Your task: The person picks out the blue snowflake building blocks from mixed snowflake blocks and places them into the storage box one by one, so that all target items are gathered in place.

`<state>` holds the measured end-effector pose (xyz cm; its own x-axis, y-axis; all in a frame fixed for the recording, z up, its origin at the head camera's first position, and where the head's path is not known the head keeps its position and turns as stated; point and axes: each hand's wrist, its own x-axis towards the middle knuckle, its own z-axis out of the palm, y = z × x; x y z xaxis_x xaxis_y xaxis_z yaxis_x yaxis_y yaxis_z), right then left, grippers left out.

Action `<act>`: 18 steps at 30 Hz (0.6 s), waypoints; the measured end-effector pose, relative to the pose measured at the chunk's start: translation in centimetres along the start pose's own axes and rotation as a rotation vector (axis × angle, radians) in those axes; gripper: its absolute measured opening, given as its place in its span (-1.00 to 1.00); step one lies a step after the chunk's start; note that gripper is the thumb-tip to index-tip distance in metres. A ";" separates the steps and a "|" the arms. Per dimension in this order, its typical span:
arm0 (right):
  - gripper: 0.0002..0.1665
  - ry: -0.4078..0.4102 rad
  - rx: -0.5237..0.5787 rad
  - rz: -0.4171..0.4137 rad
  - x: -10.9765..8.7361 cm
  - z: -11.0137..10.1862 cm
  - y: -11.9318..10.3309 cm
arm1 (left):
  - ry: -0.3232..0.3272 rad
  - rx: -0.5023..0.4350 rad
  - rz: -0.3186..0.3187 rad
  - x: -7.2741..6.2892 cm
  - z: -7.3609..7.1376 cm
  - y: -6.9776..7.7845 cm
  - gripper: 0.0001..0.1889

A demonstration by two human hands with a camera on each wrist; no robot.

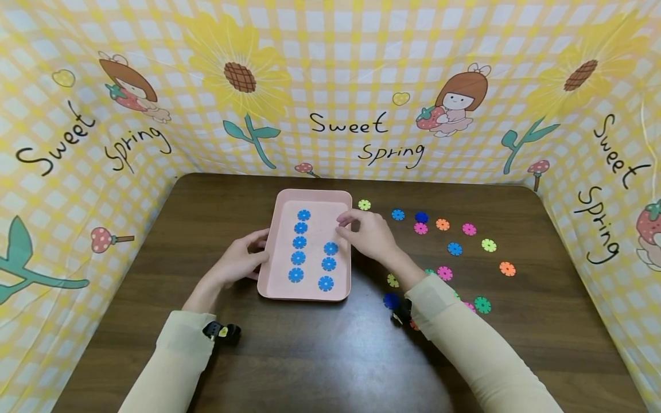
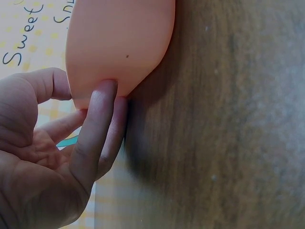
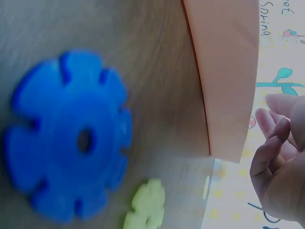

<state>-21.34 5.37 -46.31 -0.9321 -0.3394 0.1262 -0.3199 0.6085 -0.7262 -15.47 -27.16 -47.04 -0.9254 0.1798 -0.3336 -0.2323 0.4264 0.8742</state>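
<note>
A pink rectangular tray [image 1: 304,295] lies on the table. Blue flower-shaped notched discs stand in it in two columns, several at the left [image 1: 299,242] and three at the right [image 1: 329,264]. My left hand [image 1: 240,256] grips the tray's left edge; in the left wrist view, fingers [image 2: 97,124] press its outer wall. Over the tray's right side is my right hand [image 1: 369,234], thumb and fingers bent and close together. No disc shows between them in the head view or right wrist view [image 3: 281,162], though the fingertips partly hide the gap.
Right of the tray, loose discs in several colours lie scattered, among them a light blue one [image 1: 454,249], an orange one [image 1: 508,269] and a green one [image 1: 482,304]. My right forearm covers some. A yellow checked cloth [image 1: 356,69] stands round the table's back and sides.
</note>
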 end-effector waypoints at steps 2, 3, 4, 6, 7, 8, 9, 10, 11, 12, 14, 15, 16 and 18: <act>-0.73 0.030 0.013 -0.004 0.0 -0.4 0.4 | 0.000 0.003 -0.001 0.0 0.0 0.0 -0.29; -0.73 0.047 0.020 -0.006 0.0 -0.6 0.6 | 0.000 0.004 -0.001 0.0 0.0 0.0 -0.29; -0.73 0.062 0.029 -0.006 0.0 -0.8 0.8 | 0.000 0.003 0.000 0.1 0.0 0.0 -0.29; -0.73 0.093 0.049 -0.009 0.0 -1.2 1.3 | -0.001 0.000 0.001 0.0 0.0 0.0 -0.29; -0.73 0.106 0.061 -0.010 0.0 -1.4 1.6 | -0.002 -0.001 0.003 0.0 0.0 0.0 -0.29; -0.72 0.118 0.073 -0.008 -0.1 -1.6 1.9 | -0.002 -0.001 0.004 0.0 0.0 0.0 -0.29; -0.71 0.127 0.085 -0.005 -0.1 -1.8 2.1 | -0.003 -0.002 0.005 0.0 0.0 -0.1 -0.29; -0.70 0.135 0.094 0.000 -0.1 -2.0 2.4 | -0.004 -0.003 0.005 0.0 0.0 -0.1 -0.29; -0.69 0.142 0.106 0.008 -0.2 -2.2 2.7 | -0.004 -0.003 0.004 0.0 0.0 -0.1 -0.29; -0.68 0.150 0.117 0.019 -0.2 -2.4 3.0 | -0.005 -0.003 0.005 0.0 0.0 -0.1 -0.29; -0.67 0.162 0.134 0.044 -0.2 -2.9 3.6 | -0.006 -0.003 0.006 0.0 0.0 -0.1 -0.29; -0.67 0.170 0.137 0.056 -0.2 -3.1 3.9 | -0.006 -0.003 0.006 0.0 0.0 -0.1 -0.29; -0.66 0.177 0.136 0.068 -0.1 -3.2 4.2 | -0.004 -0.002 0.005 0.0 0.0 -0.1 -0.29; -0.65 0.189 0.124 0.095 -0.1 -3.6 4.9 | -0.003 0.000 0.004 0.0 0.0 -0.1 -0.29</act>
<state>-23.47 10.99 -47.45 -0.9759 -0.1377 0.1690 -0.2169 0.5345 -0.8168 -15.48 -27.18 -47.11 -0.9255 0.1837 -0.3312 -0.2288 0.4256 0.8755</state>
